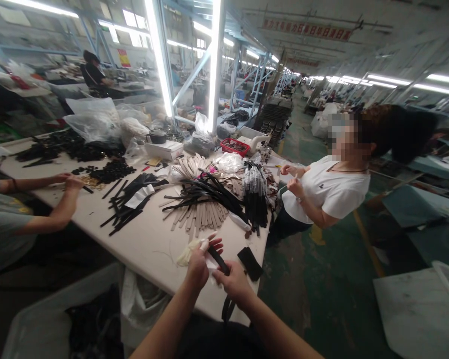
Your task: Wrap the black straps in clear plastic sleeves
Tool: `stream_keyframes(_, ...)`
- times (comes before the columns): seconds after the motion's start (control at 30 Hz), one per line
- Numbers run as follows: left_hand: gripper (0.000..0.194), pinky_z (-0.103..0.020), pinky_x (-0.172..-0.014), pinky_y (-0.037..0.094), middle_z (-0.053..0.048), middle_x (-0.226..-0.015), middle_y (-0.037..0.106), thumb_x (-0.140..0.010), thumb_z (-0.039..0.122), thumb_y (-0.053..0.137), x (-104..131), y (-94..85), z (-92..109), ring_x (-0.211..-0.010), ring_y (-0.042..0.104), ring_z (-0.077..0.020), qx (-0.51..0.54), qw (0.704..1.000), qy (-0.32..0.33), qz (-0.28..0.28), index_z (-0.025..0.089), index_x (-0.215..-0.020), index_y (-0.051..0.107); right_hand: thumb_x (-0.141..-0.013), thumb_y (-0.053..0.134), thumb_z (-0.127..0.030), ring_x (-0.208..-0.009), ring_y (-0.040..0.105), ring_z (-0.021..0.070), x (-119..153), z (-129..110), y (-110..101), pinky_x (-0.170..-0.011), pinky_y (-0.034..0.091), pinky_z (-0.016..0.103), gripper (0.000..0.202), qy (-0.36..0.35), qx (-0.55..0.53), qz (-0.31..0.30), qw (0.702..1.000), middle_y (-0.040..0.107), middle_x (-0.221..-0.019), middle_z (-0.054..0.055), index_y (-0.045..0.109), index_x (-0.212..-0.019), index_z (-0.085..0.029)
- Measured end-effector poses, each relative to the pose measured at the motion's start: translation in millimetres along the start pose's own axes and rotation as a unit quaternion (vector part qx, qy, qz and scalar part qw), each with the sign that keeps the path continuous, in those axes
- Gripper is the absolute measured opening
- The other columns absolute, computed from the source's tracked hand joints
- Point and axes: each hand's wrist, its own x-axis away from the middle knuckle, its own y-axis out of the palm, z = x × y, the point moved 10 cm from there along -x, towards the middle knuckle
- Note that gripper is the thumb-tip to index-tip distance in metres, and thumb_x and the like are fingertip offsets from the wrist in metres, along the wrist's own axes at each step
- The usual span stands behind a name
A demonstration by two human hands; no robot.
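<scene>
Near the table's front corner, a black strap (219, 260) runs between my two hands, its tail hanging below the right one. My left hand (199, 262) has its thumb and palm at the strap's upper end, with several fingers curled behind. My right hand (236, 283) is closed on the strap lower down. White material shows beside the strap, between the hands. Next to my left hand lies a pale yellow cloth (186, 253) on the table (145, 249). A flat black piece (250, 263) rests right of my hands.
Beige strips (200, 218) and black straps (213, 192) are heaped ahead, with a red basket (235, 146) behind. A person (325, 189) stands at the right; another person's arms (60, 199) reach in from the left. A white bin (33, 324) sits below the table.
</scene>
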Motion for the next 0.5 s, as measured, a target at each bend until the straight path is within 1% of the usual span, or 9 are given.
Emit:
stream_keyframes(0.03, 0.042, -0.038, -0.08, 0.055, -0.016, -0.106, 0.073, -0.085, 0.027, 0.065, -6, -12.0, 3, -0.084, 0.07, -0.0228, -0.006, 1.0, 0.008, 0.028, 0.013, -0.125, 0.064, -0.077, 0.071, -0.037, -0.053, 0.046, 0.0115, 3, 0, -2, -0.052, 0.034, 0.023, 0.024, 0.001, 0.019, 0.001, 1.0, 0.057, -0.058, -0.001, 0.065, -0.069, -0.015)
stream_keyframes(0.1, 0.036, -0.033, -0.071, 0.055, -0.015, -0.102, 0.074, -0.086, 0.02, 0.062, -19, -33.1, 9, -0.073, 0.069, -0.019, -0.008, 0.998, 0.002, 0.056, 0.012, -0.121, 0.064, -0.077, 0.071, -0.034, -0.055, 0.049, 0.0127, 12, 1, -7, -0.053, 0.035, 0.023, 0.02, 0.008, 0.064, 0.002, 0.998, 0.059, -0.061, 0.0, 0.067, -0.073, -0.015)
stream_keyframes(0.2, 0.025, -0.031, -0.066, 0.056, -0.015, -0.096, 0.073, -0.088, 0.01, 0.053, -42, -63.9, 14, -0.069, 0.069, -0.0172, 0.034, 0.995, -0.049, 0.086, 0.01, -0.11, 0.065, -0.076, 0.07, -0.029, -0.057, 0.05, 0.0129, 23, 8, -12, -0.052, 0.035, 0.023, 0.015, 0.028, 0.109, -0.017, 0.993, 0.059, -0.062, 0.0, 0.069, -0.074, -0.014)
stream_keyframes(0.3, 0.022, -0.028, -0.062, 0.055, -0.01, -0.079, 0.069, -0.09, 0.004, 0.043, -63, -92.7, 32, -0.063, 0.065, -0.0154, 0.08, 0.986, -0.064, 0.129, 0.009, -0.095, 0.063, -0.074, 0.069, -0.026, -0.056, 0.049, 0.0124, 30, 24, -18, -0.052, 0.035, 0.023, 0.012, 0.06, 0.11, -0.027, 0.992, 0.058, -0.061, 0.0, 0.068, -0.073, -0.014)
stream_keyframes(0.4, 0.022, -0.026, -0.054, 0.05, -0.005, -0.065, 0.061, -0.091, 0.005, 0.039, -84, -107.0, 58, -0.055, 0.059, -0.0146, 0.104, 0.985, -0.045, 0.133, 0.012, -0.09, 0.061, -0.072, 0.071, -0.029, -0.054, 0.05, 0.0121, 34, 43, -28, -0.052, 0.038, 0.023, 0.015, 0.097, 0.068, -0.001, 0.993, 0.058, -0.06, -0.001, 0.066, -0.075, -0.014)
stream_keyframes(0.5, 0.024, -0.024, -0.046, 0.042, -0.001, -0.06, 0.053, -0.093, 0.009, 0.035, -102, -110.1, 87, -0.046, 0.049, -0.013, 0.125, 0.986, -0.012, 0.111, 0.013, -0.09, 0.058, -0.072, 0.072, -0.037, -0.049, 0.049, 0.011, 36, 58, -30, -0.048, 0.037, 0.022, 0.023, 0.134, 0.004, 0.003, 0.991, 0.056, -0.056, -0.002, 0.064, -0.074, -0.015)
